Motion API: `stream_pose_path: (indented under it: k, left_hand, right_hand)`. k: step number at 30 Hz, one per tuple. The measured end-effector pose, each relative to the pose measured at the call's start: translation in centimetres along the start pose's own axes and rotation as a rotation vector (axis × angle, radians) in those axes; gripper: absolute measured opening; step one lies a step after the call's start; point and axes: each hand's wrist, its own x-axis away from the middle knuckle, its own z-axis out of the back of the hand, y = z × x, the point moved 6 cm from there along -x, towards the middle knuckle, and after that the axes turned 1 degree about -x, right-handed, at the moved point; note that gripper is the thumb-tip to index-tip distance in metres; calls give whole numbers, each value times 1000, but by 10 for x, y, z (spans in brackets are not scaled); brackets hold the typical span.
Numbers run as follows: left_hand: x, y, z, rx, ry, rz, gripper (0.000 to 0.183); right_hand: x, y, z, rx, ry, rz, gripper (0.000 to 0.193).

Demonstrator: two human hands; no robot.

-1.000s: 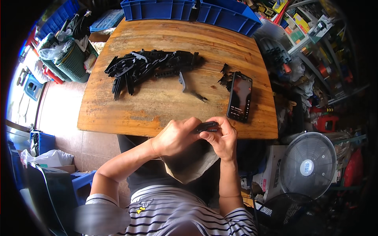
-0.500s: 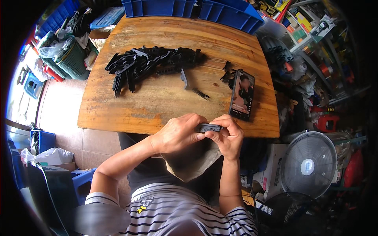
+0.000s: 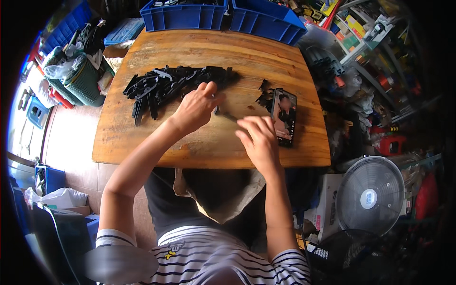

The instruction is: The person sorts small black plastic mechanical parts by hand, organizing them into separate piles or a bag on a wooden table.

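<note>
— Where are the hands?
— I see the left hand (image 3: 194, 107) loosely curled at the pile of black plastic strips (image 3: 166, 85) mid-table; its grip I cannot tell.
— The right?
— Right hand (image 3: 259, 137) open, empty, beside the phone (image 3: 284, 118). Blue crates (image 3: 223, 16) line the far edge.

Bright daylight from left, glare on floor (image 3: 71, 137); soft shadows; strong fisheye bending, dark vignette at rim.

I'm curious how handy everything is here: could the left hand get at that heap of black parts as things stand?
Probably yes. The left hand is already at the near edge of the heap of black parts on the wooden table, with nothing between them.
</note>
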Motion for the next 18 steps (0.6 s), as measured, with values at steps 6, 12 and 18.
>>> stream_pose_path:
  k: [6,12,18]
  left_hand:
    - [8,3,-27,30,-219,40,22]
    - [22,-29,-24,48,-163,164,26]
    - [22,-17,-2,420,-198,250,28]
  right_hand:
    - [9,30,-39,177,-129,-56,13]
    - [21,17,-20,-152,68,-158,13]
    - [37,16,-10,-743,53,-388,13]
